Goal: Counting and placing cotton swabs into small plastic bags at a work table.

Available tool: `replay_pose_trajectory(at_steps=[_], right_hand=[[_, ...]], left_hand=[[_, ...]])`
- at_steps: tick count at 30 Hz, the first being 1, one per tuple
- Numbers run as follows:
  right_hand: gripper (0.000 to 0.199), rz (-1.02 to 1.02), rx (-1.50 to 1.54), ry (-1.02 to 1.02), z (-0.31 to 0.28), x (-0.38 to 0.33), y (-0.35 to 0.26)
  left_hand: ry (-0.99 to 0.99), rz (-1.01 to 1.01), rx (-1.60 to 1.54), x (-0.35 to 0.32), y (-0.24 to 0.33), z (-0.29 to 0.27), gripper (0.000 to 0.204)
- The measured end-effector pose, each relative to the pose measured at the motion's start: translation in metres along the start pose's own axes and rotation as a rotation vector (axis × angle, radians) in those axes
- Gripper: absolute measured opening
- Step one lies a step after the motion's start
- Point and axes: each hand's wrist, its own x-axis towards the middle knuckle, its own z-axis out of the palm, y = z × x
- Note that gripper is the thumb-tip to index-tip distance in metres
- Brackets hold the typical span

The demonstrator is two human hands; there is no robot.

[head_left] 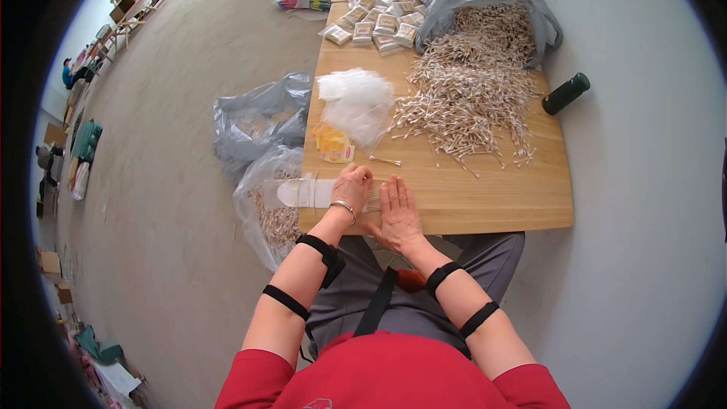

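Observation:
My left hand (353, 186), with a bracelet at the wrist, is curled closed at the table's near edge; what its fingers hold, if anything, is hidden. Flat beside it lies my right hand (399, 216), fingers stretched out and thumb toward the left. Between the two hands a small row of cotton swabs (373, 198) lies side by side. A white, round-ended flat piece (291, 194) reaches out to the left from beneath my left hand, past the table edge. One loose cotton swab (385, 160) lies just beyond my hands.
Beyond are yellow printed cards (333, 144), clear plastic bags (357, 102) and a swab heap (473, 98) spilling from a grey bag (549, 26). Filled packets (385, 24) lie farther back. A dark green bottle (566, 94) stands by the wall. Left below hangs a swab-filled bag (254, 197).

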Motion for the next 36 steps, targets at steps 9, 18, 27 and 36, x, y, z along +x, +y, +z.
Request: replay_pose_trajectory(at_steps=[9, 18, 27, 36], right_hand=[[0.096, 0.059, -0.002, 0.059, 0.016, 0.002, -0.001], [0.083, 0.102, 0.088, 0.153, 0.029, -0.003, -0.023], [0.079, 0.115, 0.114, 0.019, 0.035, 0.032, -0.066], [0.078, -0.039, 0.166, -0.036, 0.035, 0.042, -0.091]], left_hand=[[0.13, -0.119, -0.849, -0.048, -0.001, 0.029, 0.045], [0.059, -0.161, -0.982, -0.046, -0.009, 0.025, 0.052], [0.12, -0.179, -0.937, -0.036, -0.033, -0.008, 0.053], [0.21, -0.214, -0.709, -0.05, -0.052, -0.036, 0.053]])
